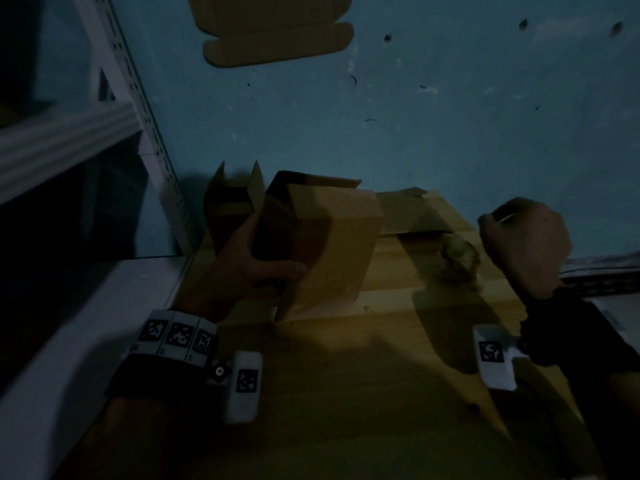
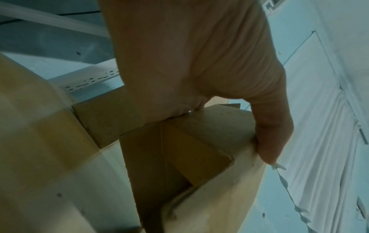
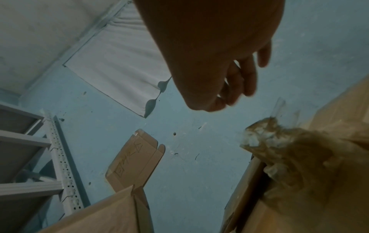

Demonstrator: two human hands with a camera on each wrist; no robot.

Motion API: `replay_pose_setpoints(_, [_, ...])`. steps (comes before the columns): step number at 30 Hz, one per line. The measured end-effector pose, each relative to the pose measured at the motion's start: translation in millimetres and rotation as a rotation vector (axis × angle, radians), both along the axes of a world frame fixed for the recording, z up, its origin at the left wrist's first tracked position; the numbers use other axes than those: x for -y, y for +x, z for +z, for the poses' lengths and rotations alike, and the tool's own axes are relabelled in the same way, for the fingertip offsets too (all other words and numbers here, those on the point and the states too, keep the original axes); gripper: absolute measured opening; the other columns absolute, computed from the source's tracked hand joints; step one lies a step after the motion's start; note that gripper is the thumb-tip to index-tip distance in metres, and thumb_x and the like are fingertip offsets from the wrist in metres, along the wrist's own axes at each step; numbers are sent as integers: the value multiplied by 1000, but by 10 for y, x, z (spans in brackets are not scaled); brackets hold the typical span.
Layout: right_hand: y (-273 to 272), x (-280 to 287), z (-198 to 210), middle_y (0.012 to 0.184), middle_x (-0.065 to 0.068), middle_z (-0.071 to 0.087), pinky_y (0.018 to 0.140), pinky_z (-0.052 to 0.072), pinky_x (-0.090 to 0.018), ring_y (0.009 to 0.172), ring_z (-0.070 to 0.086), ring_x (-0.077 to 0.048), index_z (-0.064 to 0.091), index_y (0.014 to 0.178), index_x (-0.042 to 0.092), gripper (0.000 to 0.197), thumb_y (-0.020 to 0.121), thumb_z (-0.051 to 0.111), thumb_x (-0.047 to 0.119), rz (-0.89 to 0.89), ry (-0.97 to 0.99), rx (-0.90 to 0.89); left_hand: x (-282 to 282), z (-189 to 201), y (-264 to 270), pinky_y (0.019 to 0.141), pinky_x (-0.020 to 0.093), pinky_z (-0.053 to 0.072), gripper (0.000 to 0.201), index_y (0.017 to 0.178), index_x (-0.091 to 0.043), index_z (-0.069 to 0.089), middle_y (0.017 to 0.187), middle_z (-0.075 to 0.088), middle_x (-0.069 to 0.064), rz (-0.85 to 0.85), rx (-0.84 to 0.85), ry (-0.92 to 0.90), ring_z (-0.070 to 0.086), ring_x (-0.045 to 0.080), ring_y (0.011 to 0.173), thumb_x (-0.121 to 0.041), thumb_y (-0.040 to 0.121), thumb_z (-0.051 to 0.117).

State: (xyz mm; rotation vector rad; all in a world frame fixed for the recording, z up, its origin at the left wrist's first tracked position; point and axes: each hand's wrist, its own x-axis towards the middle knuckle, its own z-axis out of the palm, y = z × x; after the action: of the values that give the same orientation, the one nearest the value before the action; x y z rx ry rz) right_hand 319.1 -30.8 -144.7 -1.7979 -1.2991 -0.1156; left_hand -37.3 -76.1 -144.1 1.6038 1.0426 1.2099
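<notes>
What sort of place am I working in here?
Likely a storeroom or packing corner: slotted metal shelving, a cardboard box on the wooden table, a flattened carton on the wall.

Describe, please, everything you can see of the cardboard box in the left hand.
The cardboard box is plain brown board, unprinted, partly folded, its top flap raised and its dark inside open toward the left. It stands on end on the wooden table. The left hand grips its open side, thumb across the front face.

No legible txt: just b/w code tags (image 1: 180,336) at wrists, pen scribble (image 3: 127,157) on flat cardboard (image 3: 144,156).
</notes>
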Motion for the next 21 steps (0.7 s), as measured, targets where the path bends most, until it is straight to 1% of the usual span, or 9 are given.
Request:
replay_pose_setpoints(3, [-50,-25,72,92,-11,73,72,45,-32,90,67,-30,70,93,10,16,89,65,25,116,65,-79,-48,-19,-7,85,15,52,98,129,-33,49,120,63,-15,37,-65,68,60,-6,110,-16,45,97])
replay_pose_setpoints(5, [-152,-61,69,94,-4,73,77,51,-33,92,69,-22,70,94,13,16,90,67,29,316,44,-264,-54,-11,11,91,9,46,109,139,-31,43,130,54,-19,41,-167,122,50,-14,117,-28,43,95])
replay_pose_setpoints(7, [-334,-58,45,104,-1,73,85,55,-35,101,69,-19,70,103,20,17,91,69,32,517,-28,-454,-58,-21,42,90,3,42,114,143,-31,36,130,49,-23,34,-225,160,44,-23,115,-18,47,96])
replay_pose_setpoints(9, [-509,-38,14,115,-1,70,93,57,-38,108,68,-18,68,114,24,25,91,69,33,672,-86,-553,-54,-42,70,86,-2,38,111,132,-46,31,124,42,-31,36,-250,180,39,-33,105,-3,52,95])
replay_pose_setpoints(10, [-584,-12,13,118,-3,70,94,58,-38,109,68,-18,67,119,23,29,92,69,30,735,-102,-602,-42,-55,79,88,0,36,114,128,-56,29,124,37,-35,36,-274,177,38,-33,106,-7,50,96])
replay_pose_setpoints(13, [-738,50,42,115,-4,72,80,59,-33,106,69,-20,67,123,25,30,93,68,24,868,-142,-677,22,-45,116,110,27,34,107,117,-85,23,132,30,-42,5,-378,153,29,-6,132,-34,44,85])
replay_pose_setpoints(16, [-808,83,44,93,4,73,60,50,-26,79,68,-10,69,119,24,33,89,74,14,917,-176,-645,30,-30,152,118,58,23,113,130,-75,25,158,20,-13,-6,-464,201,10,18,150,-24,51,88])
replay_pose_setpoints(18, [-864,89,23,90,7,71,52,48,-21,70,66,-5,66,119,17,40,82,81,12,878,-166,-641,18,-17,178,115,65,20,121,144,-62,20,163,9,-5,0,-503,207,-1,22,152,-17,56,91])
replay_pose_setpoints(21, [-948,110,-22,90,2,69,46,49,-25,65,66,-11,61,111,14,46,74,89,11,796,-141,-620,-11,-34,246,114,69,15,134,151,-54,-5,165,-13,-2,28,-483,152,-15,23,151,-16,63,89])
